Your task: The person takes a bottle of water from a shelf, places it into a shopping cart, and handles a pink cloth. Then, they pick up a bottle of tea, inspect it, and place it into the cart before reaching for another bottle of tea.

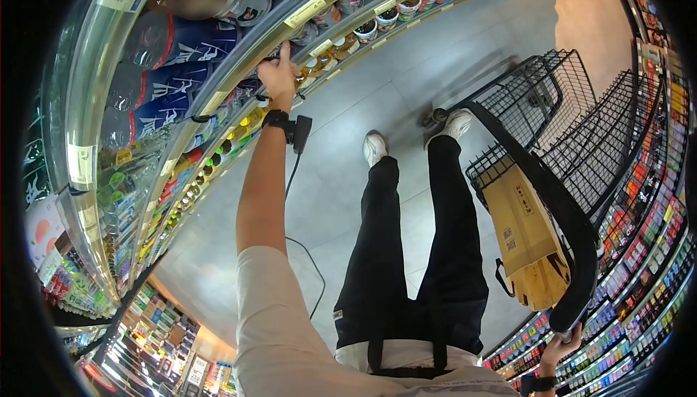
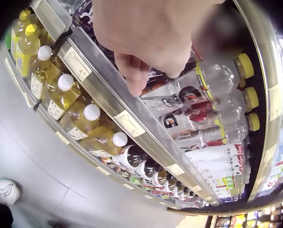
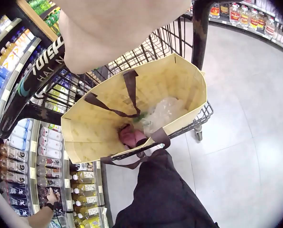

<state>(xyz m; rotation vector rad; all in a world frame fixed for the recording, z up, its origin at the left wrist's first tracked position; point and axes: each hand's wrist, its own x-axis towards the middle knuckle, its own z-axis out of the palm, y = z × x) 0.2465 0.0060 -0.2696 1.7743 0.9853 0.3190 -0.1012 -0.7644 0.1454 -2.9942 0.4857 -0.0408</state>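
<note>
My left hand (image 1: 278, 78) reaches in at a drink shelf, over dark-labelled bottles (image 2: 84, 16). In the left wrist view, that hand (image 2: 144, 33) covers most of one dark bottle, its thumb pointing down at the shelf edge; I cannot tell whether its fingers close round the bottle. Clear Gatorade bottles (image 2: 186, 92) stand right beside it. My right hand (image 1: 560, 348) grips the handle (image 3: 18, 102) of a black shopping cart, low at the right of the head view. In the right wrist view, this hand (image 3: 117, 28) hides part of the handle.
A yellow paper bag (image 1: 524, 219) sits in the cart's wire basket (image 1: 602, 150), holding a clear plastic bag (image 3: 165, 114) and something pink (image 3: 131, 137). Below my left hand, a lower shelf carries yellow drink bottles (image 2: 79, 118). Grey floor tiles (image 1: 327, 150) separate shelf and cart.
</note>
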